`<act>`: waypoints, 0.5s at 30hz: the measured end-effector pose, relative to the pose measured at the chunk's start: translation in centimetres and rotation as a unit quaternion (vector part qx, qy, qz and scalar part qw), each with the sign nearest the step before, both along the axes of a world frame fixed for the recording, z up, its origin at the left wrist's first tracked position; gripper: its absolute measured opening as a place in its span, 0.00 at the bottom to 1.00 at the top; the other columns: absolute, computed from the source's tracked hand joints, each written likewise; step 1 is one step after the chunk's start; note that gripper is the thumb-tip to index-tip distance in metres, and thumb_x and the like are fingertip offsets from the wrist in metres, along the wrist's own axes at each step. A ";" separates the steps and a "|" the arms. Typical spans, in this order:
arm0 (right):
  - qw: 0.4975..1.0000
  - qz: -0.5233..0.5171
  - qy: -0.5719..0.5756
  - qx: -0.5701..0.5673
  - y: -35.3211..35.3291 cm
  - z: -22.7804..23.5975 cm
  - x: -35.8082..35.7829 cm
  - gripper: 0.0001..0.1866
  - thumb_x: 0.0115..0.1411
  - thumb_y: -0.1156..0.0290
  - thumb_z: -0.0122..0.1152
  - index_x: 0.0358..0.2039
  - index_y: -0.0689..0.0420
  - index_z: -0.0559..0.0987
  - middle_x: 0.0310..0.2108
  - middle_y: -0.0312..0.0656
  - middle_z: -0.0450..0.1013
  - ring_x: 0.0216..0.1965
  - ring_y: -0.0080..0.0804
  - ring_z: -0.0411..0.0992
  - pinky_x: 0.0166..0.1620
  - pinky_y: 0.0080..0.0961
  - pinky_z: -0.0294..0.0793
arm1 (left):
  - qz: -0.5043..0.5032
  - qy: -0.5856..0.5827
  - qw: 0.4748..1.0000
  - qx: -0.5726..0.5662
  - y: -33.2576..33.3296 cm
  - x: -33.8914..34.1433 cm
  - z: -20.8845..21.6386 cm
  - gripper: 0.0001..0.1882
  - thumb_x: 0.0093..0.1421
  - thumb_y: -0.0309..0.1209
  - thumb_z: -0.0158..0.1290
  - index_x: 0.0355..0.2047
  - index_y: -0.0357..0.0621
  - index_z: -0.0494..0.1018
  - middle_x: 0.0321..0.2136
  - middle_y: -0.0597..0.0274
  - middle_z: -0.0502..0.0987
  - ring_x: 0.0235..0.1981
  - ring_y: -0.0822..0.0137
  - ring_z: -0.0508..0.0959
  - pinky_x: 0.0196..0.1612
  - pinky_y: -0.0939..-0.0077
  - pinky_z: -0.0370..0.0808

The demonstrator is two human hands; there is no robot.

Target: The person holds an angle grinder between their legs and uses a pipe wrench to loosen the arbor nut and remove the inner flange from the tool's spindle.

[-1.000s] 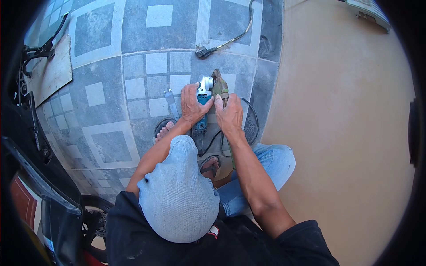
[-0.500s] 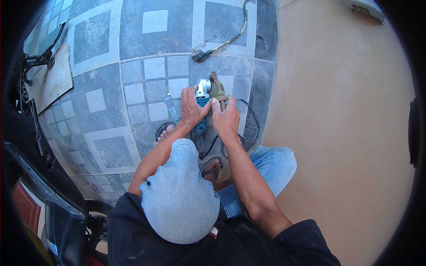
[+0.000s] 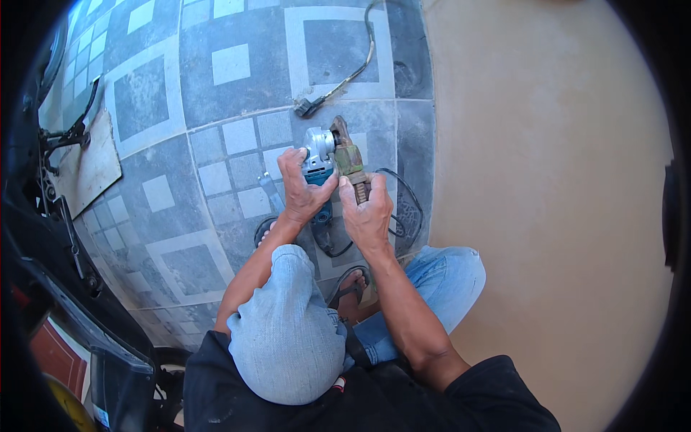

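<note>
My left hand is wrapped round the neck of a teal angle grinder with a silver gear head. The grinder stands in front of me, its body pointing back toward my feet. In my right hand is a rusty wrench with worn green paint and a threaded shank; thumb and fingers pinch the threaded part. The wrench's jaw end reaches the spindle side of the grinder's head. Whether the jaw grips the spindle I cannot tell. A flat metal spanner lies on the tiles left of my left hand.
A frayed cable with a black plug lies beyond the grinder. The grinder's black cord loops on the right. At left stand a motorcycle and a flat board. A tan wall rises along the right.
The view has shifted a little, and the grinder and wrench look closer. The wrench appears more upright, with its jaw end nearer the grinder's head. Both hands keep their holds.
</note>
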State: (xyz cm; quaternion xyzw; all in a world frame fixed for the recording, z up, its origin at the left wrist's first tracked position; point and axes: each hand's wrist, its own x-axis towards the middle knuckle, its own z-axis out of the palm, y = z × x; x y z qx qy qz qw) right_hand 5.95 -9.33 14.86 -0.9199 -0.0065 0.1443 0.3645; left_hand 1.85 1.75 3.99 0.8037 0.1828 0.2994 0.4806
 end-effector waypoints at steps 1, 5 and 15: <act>0.999 0.015 -0.038 0.005 -0.2 -0.2 0.0 0.17 0.62 0.64 0.68 0.41 0.63 0.73 0.30 0.51 0.76 0.30 0.45 0.76 0.35 0.40 0.74 | -0.005 -0.004 1.000 0.006 0.3 0.1 0.4 0.43 0.41 0.27 0.74 0.56 0.36 0.63 0.48 0.43 0.67 0.51 0.43 0.69 0.55 0.51 0.68; 0.998 0.010 -0.045 0.050 0.0 0.8 -0.3 0.17 0.62 0.65 0.68 0.41 0.62 0.72 0.27 0.45 0.77 0.26 0.32 0.75 0.32 0.33 0.74 | -0.010 -0.013 1.000 0.014 1.0 0.2 1.5 0.44 0.41 0.28 0.75 0.56 0.37 0.62 0.49 0.45 0.66 0.52 0.45 0.68 0.56 0.53 0.67; 0.992 0.051 -0.097 0.068 0.2 2.5 -0.2 0.17 0.60 0.68 0.68 0.42 0.63 0.71 0.34 0.54 0.72 0.34 0.56 0.74 0.37 0.46 0.73 | -0.028 -0.007 1.000 -0.005 1.9 0.6 3.5 0.43 0.42 0.29 0.75 0.56 0.39 0.62 0.49 0.47 0.65 0.51 0.49 0.68 0.55 0.56 0.67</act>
